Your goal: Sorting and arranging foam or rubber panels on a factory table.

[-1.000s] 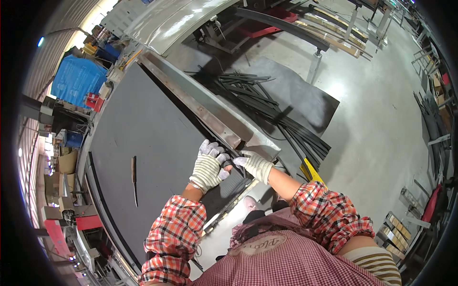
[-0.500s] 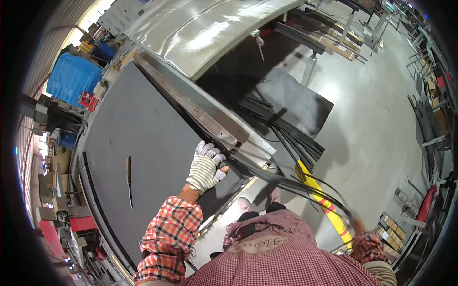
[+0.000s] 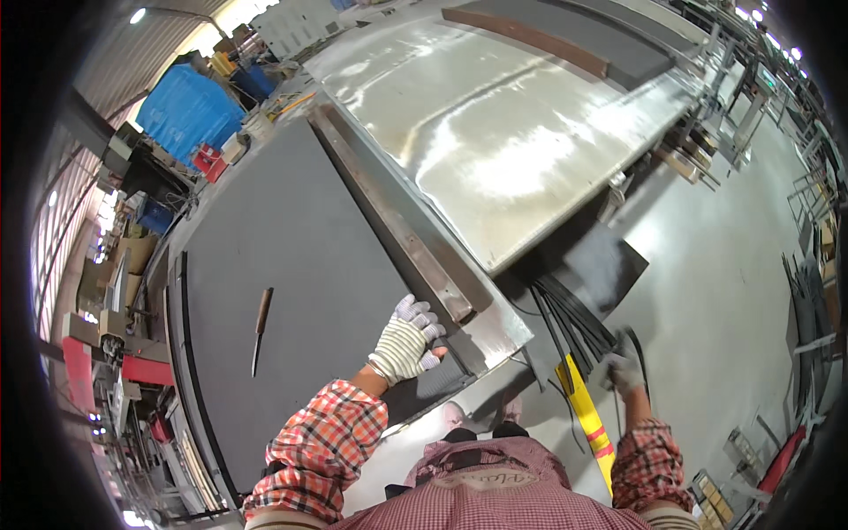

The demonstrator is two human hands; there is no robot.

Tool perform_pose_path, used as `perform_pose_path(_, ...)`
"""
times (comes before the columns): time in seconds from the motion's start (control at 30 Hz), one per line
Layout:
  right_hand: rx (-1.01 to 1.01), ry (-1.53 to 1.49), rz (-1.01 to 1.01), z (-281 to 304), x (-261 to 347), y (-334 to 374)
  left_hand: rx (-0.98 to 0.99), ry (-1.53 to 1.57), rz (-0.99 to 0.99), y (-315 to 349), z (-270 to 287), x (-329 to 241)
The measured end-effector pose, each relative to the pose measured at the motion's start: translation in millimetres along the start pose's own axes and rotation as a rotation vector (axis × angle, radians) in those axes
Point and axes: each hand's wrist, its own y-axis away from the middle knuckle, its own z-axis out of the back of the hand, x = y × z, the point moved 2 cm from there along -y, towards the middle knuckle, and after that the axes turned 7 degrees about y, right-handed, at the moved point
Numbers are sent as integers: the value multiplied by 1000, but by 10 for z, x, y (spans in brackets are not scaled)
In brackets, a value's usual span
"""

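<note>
My left hand (image 3: pixel 408 340), in a white striped glove, lies on the dark grey sheet (image 3: pixel 283 212) near its front right corner, fingers stretched forward and the thumb apart. Just beyond its fingertips is the end of a long brown metal bar (image 3: pixel 411 238), lying along the sheet's right edge. Off to the right, my right hand (image 3: pixel 625 371), gloved in grey and blurred, is closed around a thin black strip (image 3: pixel 644 353) that bends beside it. A knife (image 3: pixel 261 329) with a wooden handle rests on the sheet, left of my left hand.
A shiny metal-topped table (image 3: pixel 503 150) stands beyond the bar. Several black strips (image 3: pixel 574 314) hang or lie near its front corner, above a yellow beam (image 3: pixel 587 420) with red bands. Shelving and boxes line the left; a blue-covered stack (image 3: pixel 190 110) stands far left.
My right hand has moved up and forward from the lower right, and the long black strips stretched from the bar's end to it have swung away. My left hand stays by the bar's end.
</note>
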Motion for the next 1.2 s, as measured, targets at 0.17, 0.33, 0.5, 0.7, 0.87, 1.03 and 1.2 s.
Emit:
perform_pose_path(0.17,22,1051,594,-864,276,-40,-73,16,-48,22,-42,75)
perform_pose_path(0.33,-60,1561,97,-547,31,526,-83,21,-14,40,25,47)
perform_pose_path(0.5,219,955,1106,-1503,1348,1150,-47,29,5,94,78,83)
perform_pose_path(0.7,168,1066,988,-2725,2369,561,-222,157,13,119,73,202)
perform_pose_path(0.87,287,1260,1031,-3118,2266,61,-330,212,34,132,97,133)
perform_pose_path(1.03,279,1342,1014,-3349,2368,222,-422,219,28,165,41,179)
perform_pose_path(1.2,382,738,655,-2926,1994,715,-501,324,75,236,93,238)
